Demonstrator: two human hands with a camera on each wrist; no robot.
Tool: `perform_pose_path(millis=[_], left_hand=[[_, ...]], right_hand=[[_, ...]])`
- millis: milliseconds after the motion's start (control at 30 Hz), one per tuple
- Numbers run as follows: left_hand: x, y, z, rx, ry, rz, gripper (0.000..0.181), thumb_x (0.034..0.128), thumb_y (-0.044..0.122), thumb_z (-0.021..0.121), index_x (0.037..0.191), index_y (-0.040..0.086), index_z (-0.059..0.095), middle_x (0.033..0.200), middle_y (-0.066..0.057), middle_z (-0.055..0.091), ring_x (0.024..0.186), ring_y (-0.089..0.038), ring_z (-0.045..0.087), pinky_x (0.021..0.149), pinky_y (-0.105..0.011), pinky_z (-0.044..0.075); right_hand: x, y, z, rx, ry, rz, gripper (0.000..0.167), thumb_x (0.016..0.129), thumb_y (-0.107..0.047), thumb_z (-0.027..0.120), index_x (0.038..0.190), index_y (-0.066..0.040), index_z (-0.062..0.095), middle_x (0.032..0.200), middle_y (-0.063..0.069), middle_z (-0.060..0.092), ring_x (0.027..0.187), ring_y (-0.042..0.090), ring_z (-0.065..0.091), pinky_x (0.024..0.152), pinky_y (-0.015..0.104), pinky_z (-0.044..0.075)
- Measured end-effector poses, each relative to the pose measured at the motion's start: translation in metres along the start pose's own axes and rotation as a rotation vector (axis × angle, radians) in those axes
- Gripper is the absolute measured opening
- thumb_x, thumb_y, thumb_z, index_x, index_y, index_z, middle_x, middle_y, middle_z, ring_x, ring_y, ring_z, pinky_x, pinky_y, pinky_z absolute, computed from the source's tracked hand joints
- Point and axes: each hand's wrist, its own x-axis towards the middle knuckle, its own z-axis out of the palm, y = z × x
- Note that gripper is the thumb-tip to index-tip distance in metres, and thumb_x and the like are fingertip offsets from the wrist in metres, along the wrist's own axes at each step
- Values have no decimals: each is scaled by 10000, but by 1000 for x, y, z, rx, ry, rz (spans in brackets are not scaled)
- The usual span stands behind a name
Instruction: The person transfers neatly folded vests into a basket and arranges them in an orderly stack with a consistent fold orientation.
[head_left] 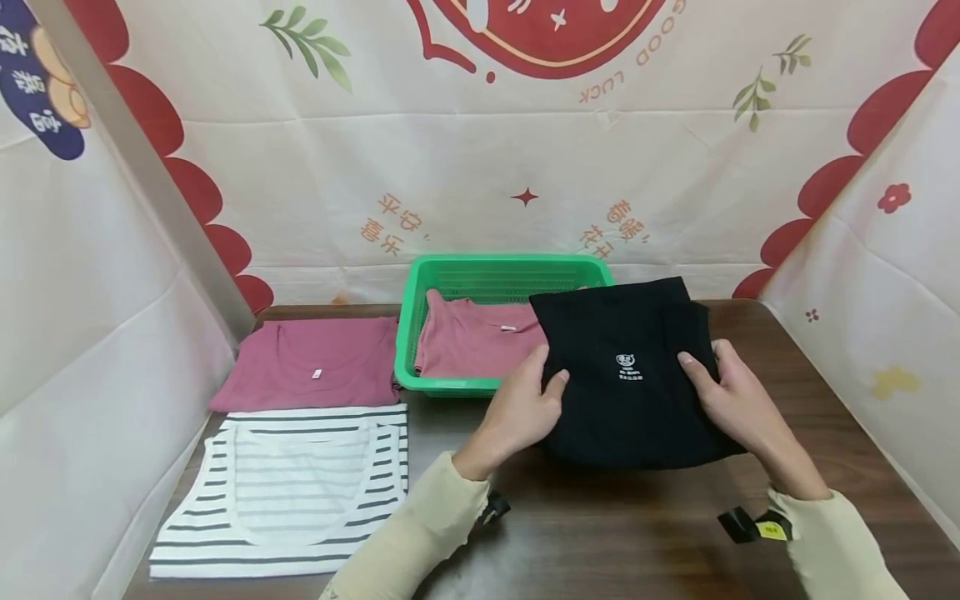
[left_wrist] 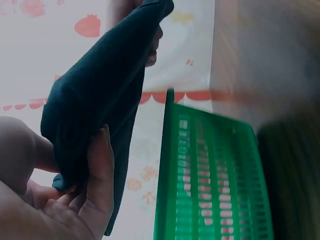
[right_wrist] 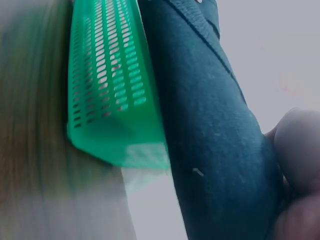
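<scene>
A folded black garment (head_left: 615, 392) with a small white print is held up between both hands, above the table and in front of the basket's right part. My left hand (head_left: 522, 407) grips its left edge, thumb on the near face. At the right edge, my right hand (head_left: 738, 402) pinches the folded layers, thumb in front. The left wrist view has fingers (left_wrist: 101, 172) wrapped around the dark cloth (left_wrist: 95, 95). In the right wrist view the cloth (right_wrist: 215, 130) covers much of the picture, and only part of the right hand appears at the edge.
Behind the garment stands a green plastic basket (head_left: 407, 350) holding a folded pink garment (head_left: 480, 337). Left of it lie a folded mauve garment (head_left: 337, 350) and, nearer, a white striped top (head_left: 300, 492) on the brown wooden table (head_left: 585, 542). Printed cloth hangs around the table.
</scene>
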Motion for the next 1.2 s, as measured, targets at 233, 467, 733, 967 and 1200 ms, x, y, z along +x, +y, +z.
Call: perform_pose_path(millis=[233,467,733,967,1200], left_hand=[[4,-10,-14,1,44,44,571,1045,213,484,1550,43,276,1592,-88,322,1455,-195,314,1172,-432,283],[7,-20,-27,15,76,2,584,1043,214,486,1549,24,266,1601,-104,301,1464,-205,295,1184,-430,255],[13,-27,-40,30,105,-17,547,1046,218,481,1533,35,313,1568,-111,369,1435,-223,351,1173,-440,281],[19,-32,-55,50,130,-2,445,1043,200,490,1452,39,418,1423,-127,524,1302,-256,502,1121,-461,367],[26,-36,-69,95,173,-23,467,1034,188,506,1455,7,420,1465,-161,494,1345,-285,474,1125,-477,355]], right_hand=[[14,-16,10,9,-14,-11,406,1053,-382,443,1077,23,440,948,184,565,846,241,522,676,270,408],[25,-24,20,42,-41,-27,405,1056,-377,442,1082,27,438,959,182,552,874,266,525,678,275,417],[38,-36,29,82,-63,-42,429,1055,-401,427,1090,26,429,947,182,530,887,291,519,703,298,409],[50,-46,38,106,-52,-47,461,1052,-421,425,1092,38,432,978,203,535,920,309,519,765,356,396],[63,-55,48,148,-88,-16,530,1043,-473,410,1158,44,425,1051,216,522,978,328,507,817,398,382]])
